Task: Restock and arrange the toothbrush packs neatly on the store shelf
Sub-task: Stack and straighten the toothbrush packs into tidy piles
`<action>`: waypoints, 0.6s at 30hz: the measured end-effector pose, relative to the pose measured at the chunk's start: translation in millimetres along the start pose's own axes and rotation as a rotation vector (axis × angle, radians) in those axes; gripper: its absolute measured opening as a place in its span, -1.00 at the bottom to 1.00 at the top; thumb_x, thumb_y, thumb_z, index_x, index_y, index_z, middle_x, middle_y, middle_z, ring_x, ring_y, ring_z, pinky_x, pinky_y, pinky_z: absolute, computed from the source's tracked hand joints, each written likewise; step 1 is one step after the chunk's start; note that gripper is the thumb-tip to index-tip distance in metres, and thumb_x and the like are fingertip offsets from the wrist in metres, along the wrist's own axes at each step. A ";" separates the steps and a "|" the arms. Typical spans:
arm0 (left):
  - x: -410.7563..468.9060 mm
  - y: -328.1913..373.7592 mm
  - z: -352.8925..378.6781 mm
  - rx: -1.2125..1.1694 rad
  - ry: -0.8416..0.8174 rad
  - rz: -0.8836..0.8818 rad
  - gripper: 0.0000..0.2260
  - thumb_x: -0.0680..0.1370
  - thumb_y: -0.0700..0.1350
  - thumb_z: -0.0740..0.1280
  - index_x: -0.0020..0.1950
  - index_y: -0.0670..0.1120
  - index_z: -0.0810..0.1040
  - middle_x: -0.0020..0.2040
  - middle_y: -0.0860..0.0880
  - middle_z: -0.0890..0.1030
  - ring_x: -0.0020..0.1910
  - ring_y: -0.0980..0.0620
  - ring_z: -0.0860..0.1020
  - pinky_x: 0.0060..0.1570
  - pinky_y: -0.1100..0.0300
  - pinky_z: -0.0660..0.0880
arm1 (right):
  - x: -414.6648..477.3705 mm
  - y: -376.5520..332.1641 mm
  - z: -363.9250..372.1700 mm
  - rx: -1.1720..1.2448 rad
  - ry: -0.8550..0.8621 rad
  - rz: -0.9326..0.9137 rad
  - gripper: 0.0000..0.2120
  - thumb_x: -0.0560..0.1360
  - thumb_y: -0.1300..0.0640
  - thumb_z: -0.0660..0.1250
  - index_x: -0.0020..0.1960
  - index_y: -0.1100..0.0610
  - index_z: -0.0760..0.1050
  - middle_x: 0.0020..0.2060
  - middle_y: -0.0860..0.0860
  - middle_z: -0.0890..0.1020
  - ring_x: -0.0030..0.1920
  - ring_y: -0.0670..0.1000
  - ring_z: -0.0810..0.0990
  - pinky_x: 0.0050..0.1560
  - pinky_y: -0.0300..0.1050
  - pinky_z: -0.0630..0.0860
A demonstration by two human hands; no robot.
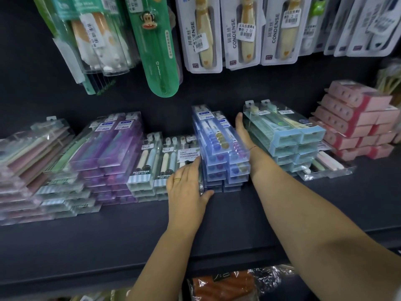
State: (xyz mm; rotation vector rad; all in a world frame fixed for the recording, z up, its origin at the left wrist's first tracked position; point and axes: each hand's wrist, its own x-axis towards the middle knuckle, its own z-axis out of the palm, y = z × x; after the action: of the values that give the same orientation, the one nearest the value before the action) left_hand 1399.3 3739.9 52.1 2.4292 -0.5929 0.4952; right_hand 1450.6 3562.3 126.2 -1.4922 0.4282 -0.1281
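— While the left hand [188, 185] and right hand [243, 131] press the blue stack [219, 168] on the shelf [108, 231], what can go wrong?
— Each grip is apart, fingers flat, clamping nothing; I think an uneven push may slide the top packs [213, 129] off.

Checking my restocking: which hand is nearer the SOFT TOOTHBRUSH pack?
Left. The left hand rests against the SOFT TOOTHBRUSH pack; the right hand is beyond the blue stack, on its right.

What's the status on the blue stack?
Open left hand on blue stack's left side, open right hand on its right. Stack on shelf, fronts uneven. Tight gap to teal stack.
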 end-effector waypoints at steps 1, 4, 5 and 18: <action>0.4 -0.3 0.2 -0.005 0.002 -0.001 -0.25 0.45 -0.02 0.50 0.55 -0.02 0.21 0.39 0.03 0.45 0.44 0.05 0.26 0.35 0.28 -0.09 | -2.1 -2.5 1.1 -0.008 0.003 -0.005 -0.40 0.67 -0.17 -0.16 0.52 0.19 0.22 0.48 0.16 0.32 0.44 0.10 0.33 0.07 -0.28 0.32; 1.7 0.4 -0.1 -0.016 0.007 -0.006 -0.25 0.44 -0.03 0.52 0.54 -0.03 0.24 0.37 0.02 0.47 0.42 0.03 0.29 0.34 0.29 -0.08 | -1.7 -2.4 3.2 -0.027 0.002 -0.010 -0.42 0.66 -0.18 -0.15 0.52 0.14 0.22 0.47 0.14 0.33 0.45 0.09 0.31 0.22 -0.24 0.25; 1.6 0.9 -0.6 -0.009 0.005 -0.009 -0.25 0.44 -0.02 0.52 0.54 -0.03 0.24 0.37 0.02 0.47 0.42 0.04 0.28 0.34 0.28 -0.07 | -2.4 -1.8 3.8 -0.020 0.006 -0.012 -0.41 0.66 -0.19 -0.14 0.51 0.14 0.24 0.44 0.12 0.36 0.44 0.08 0.33 0.24 -0.22 0.24; 32.9 14.2 -81.5 -1.129 -0.531 -0.467 0.17 0.22 0.32 0.54 0.62 -0.05 -0.02 0.59 0.00 0.11 0.55 0.07 0.12 0.48 0.11 0.11 | -35.0 30.1 -14.5 0.346 -0.163 0.102 -0.25 0.54 -0.42 -0.10 0.33 0.10 0.50 0.10 0.12 0.68 0.15 0.12 0.63 0.10 0.02 0.55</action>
State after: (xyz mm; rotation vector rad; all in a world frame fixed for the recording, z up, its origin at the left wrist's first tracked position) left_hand 1402.3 3769.8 135.9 1.4691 -0.3272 -0.5766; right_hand 1408.0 3563.3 103.3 -1.1287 0.3306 0.0018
